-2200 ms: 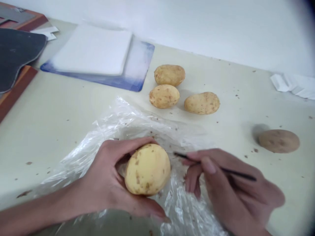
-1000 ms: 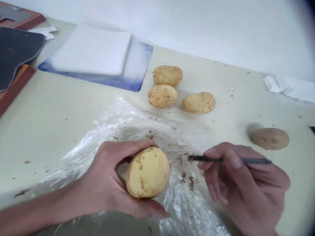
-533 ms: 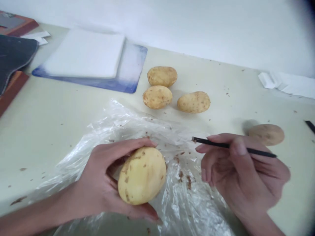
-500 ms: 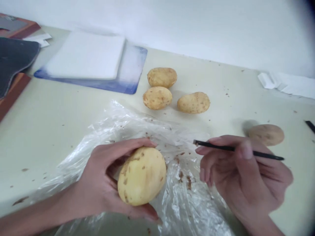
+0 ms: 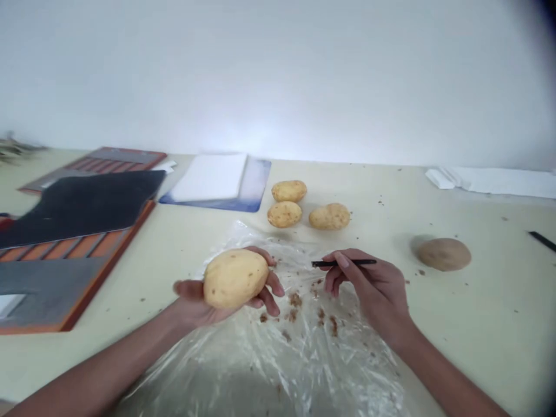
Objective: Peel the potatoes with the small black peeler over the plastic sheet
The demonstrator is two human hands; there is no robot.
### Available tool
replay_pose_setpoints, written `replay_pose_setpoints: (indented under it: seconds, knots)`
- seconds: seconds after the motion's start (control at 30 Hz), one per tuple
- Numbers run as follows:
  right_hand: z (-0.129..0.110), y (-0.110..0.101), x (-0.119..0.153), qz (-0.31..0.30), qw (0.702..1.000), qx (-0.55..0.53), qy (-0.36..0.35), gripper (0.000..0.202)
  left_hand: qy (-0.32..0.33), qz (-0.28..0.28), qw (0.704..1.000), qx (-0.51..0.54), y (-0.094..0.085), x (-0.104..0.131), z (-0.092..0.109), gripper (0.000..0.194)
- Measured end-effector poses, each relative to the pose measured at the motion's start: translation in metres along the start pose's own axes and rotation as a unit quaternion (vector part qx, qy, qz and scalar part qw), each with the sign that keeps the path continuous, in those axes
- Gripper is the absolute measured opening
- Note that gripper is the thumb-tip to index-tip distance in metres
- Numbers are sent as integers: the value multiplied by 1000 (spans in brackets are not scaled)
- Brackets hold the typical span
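A pale, mostly skinned potato (image 5: 236, 279) lies in my left hand (image 5: 197, 311), which is turned palm up with thumb and fingers around it. Between thumb and fingers, my right hand (image 5: 377, 292) grips a thin black stick-like tool (image 5: 364, 262), its tip pointing left towards the potato. The two hands are apart. Beneath them a clear plastic sheet (image 5: 313, 353) is spread out, crumpled, with brown peel scraps (image 5: 295, 299) on it. Beyond the sheet sit three yellowish potatoes (image 5: 284, 214), two of them close together.
To the right lies a browner potato (image 5: 443, 254), with a black strip (image 5: 542, 240) at the edge. White folded paper (image 5: 499, 180) rests near the wall. At left are a white board (image 5: 208, 176) on a blue-edged sheet and orange-framed panels (image 5: 108, 255) under a dark cloth (image 5: 93, 200).
The view has tilted up, showing more wall and the left panels. My left hand has rolled palm up, turning the potato onto its side. My right hand still grips the tool.
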State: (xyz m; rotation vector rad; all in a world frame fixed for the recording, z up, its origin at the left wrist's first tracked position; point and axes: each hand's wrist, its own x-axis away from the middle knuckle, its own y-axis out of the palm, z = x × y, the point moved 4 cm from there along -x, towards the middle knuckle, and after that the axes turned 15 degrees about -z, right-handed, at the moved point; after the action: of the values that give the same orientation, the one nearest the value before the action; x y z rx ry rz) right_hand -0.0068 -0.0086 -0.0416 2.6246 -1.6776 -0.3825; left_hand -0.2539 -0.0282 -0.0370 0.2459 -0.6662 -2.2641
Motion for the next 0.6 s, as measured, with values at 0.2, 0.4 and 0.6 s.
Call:
replay_pose_setpoints:
  seconds: [0.2,0.4,0.6]
  knots:
    - [5,5,1,-8,1000,14,-10,32,60,-6,998,2,21,1,19,108]
    - [6,8,4,-11,999,21,-28,42,112,105,988,-6,43,29,23,92]
    - [8,6,5,-20,999,36,-22,39,126,232,965,-3,61,62,11,50]
